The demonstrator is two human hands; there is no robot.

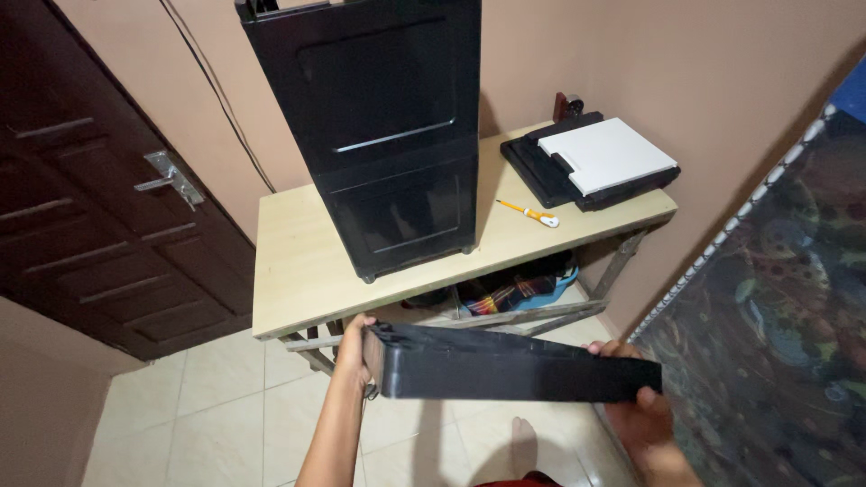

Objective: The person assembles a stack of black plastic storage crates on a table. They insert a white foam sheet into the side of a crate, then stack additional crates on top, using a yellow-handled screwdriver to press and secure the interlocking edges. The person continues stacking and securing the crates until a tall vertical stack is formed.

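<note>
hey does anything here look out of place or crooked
The tall black cabinet appears to tilt on the wooden table, though the camera angle may cause that. A screwdriver lies loose beside it. Both hands hold a separate black panel.

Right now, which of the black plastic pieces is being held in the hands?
The long flat black panel, gripped at each end by left hand and right hand; the tall black cabinet stands on the table.

Bare tabletop (pixel 298 271) lies open at 10 o'clock of the tall black cabinet (pixel 379 126), which blocks the table's middle. At 2 o'clock, 1 screwdriver (pixel 529 212) and stacked trays (pixel 591 162) crowd the right end.
</note>
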